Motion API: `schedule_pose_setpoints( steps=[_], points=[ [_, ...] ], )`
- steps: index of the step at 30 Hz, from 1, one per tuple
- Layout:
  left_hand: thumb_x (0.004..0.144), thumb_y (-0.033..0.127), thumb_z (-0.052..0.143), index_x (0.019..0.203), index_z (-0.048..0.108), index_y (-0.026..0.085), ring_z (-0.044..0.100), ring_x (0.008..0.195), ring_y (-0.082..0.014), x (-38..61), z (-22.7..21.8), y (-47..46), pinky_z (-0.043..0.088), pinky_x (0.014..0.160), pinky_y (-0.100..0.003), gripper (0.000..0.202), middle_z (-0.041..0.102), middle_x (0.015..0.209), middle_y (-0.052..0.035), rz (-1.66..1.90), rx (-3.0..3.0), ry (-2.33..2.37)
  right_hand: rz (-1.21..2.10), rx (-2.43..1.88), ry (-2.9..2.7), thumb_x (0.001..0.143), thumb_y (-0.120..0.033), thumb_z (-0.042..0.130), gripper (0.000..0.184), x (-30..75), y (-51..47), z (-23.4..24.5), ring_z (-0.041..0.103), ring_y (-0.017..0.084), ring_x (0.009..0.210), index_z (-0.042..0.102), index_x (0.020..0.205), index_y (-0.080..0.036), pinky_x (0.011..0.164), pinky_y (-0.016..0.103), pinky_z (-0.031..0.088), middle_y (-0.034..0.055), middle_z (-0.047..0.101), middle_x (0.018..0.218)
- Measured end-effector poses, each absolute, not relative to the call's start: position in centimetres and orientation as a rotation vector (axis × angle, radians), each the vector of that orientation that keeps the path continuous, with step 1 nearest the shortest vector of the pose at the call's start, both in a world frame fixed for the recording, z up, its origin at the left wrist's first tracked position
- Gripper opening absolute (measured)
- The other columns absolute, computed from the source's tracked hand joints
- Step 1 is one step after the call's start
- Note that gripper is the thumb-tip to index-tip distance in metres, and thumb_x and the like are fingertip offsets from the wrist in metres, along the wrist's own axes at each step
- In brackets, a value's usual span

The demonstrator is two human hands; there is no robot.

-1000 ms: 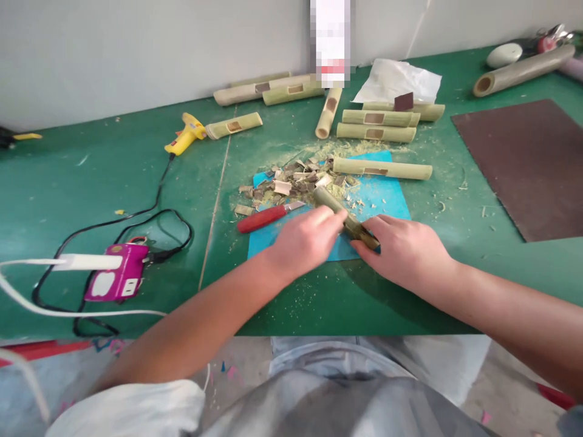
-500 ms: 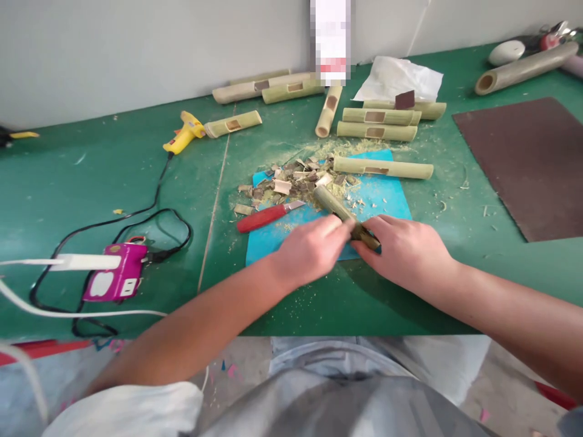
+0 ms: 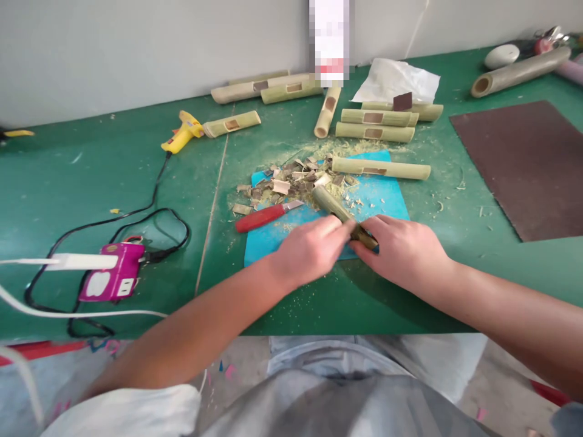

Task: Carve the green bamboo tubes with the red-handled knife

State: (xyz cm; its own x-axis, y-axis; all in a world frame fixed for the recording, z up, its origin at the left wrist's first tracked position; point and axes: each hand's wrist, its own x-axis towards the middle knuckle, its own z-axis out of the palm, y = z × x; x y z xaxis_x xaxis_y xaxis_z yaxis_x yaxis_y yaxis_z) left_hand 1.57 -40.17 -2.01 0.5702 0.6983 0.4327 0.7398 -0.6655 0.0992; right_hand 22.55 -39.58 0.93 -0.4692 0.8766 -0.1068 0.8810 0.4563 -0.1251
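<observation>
A short green bamboo tube (image 3: 334,208) lies slanted on a blue cutting mat (image 3: 378,197). My right hand (image 3: 403,252) is wrapped around its near end. My left hand (image 3: 310,249) has its fingers pinched together against the tube's middle, beside the right hand; whatever it pinches there is hidden. A red-handled knife (image 3: 264,216) lies on the mat just left of my left hand. A heap of bamboo chips (image 3: 291,182) and sawdust sits at the mat's far side.
Several cut bamboo tubes (image 3: 376,124) lie at the back of the green table (image 3: 91,182). A yellow glue gun (image 3: 182,132), its black cord and a purple power strip (image 3: 109,278) are at left. A brown sheet (image 3: 523,164) lies at right.
My left hand slid a little down the tube toward my right hand over the last second. The view shifted slightly. Nothing else moved.
</observation>
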Motion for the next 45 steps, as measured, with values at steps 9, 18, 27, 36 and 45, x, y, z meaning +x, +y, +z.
schedule_pose_setpoints(
  steps=[9,18,27,36,45],
  points=[
    [0.106,0.024,0.042,0.122,0.066,0.014,0.068,0.081,-0.0143,1.56,-2.19,-39.96,0.055,0.070,-0.024,0.031,0.070,0.090,-0.0066,-0.668,-2.720,-1.261,-0.265,1.608,2.640,0.093,-0.043,0.054,0.028,22.49,-39.61,1.12,0.063,0.019,0.071,0.066,0.091,-0.018,0.057,0.031,0.021,0.0067,0.072,0.088],
    [0.106,0.023,0.039,0.117,0.068,0.011,0.068,0.077,-0.0148,1.52,-1.98,-39.78,0.055,0.068,-0.025,0.033,0.070,0.084,-0.0074,-0.689,-2.667,-1.281,-0.271,1.610,2.653,0.094,-0.044,0.054,0.029,22.42,-39.66,1.06,0.064,0.020,0.073,0.067,0.094,-0.018,0.058,0.031,0.021,0.0064,0.073,0.091],
    [0.105,0.021,0.040,0.115,0.069,0.008,0.069,0.076,-0.0159,1.58,-2.04,-39.90,0.056,0.068,-0.027,0.033,0.070,0.085,-0.0087,-0.719,-2.623,-1.257,-0.257,1.602,2.649,0.094,-0.043,0.054,0.028,22.42,-39.71,1.16,0.064,0.020,0.072,0.067,0.094,-0.018,0.058,0.031,0.022,0.0069,0.073,0.091],
    [0.105,0.024,0.043,0.118,0.069,0.012,0.069,0.076,-0.0150,1.74,-1.95,-39.97,0.054,0.066,-0.024,0.032,0.071,0.088,-0.0068,-0.727,-2.721,-1.236,-0.235,1.590,2.669,0.094,-0.041,0.054,0.027,22.35,-39.71,1.01,0.063,0.019,0.071,0.067,0.092,-0.018,0.057,0.031,0.021,0.0073,0.073,0.088],
    [0.106,0.025,0.042,0.119,0.069,0.014,0.068,0.077,-0.0135,1.75,-1.89,-39.69,0.053,0.067,-0.022,0.032,0.069,0.084,-0.0047,-0.752,-2.766,-1.194,-0.243,1.589,2.650,0.094,-0.043,0.055,0.028,22.47,-39.68,1.01,0.063,0.020,0.072,0.067,0.092,-0.018,0.057,0.031,0.021,0.0072,0.073,0.089]
  ],
)
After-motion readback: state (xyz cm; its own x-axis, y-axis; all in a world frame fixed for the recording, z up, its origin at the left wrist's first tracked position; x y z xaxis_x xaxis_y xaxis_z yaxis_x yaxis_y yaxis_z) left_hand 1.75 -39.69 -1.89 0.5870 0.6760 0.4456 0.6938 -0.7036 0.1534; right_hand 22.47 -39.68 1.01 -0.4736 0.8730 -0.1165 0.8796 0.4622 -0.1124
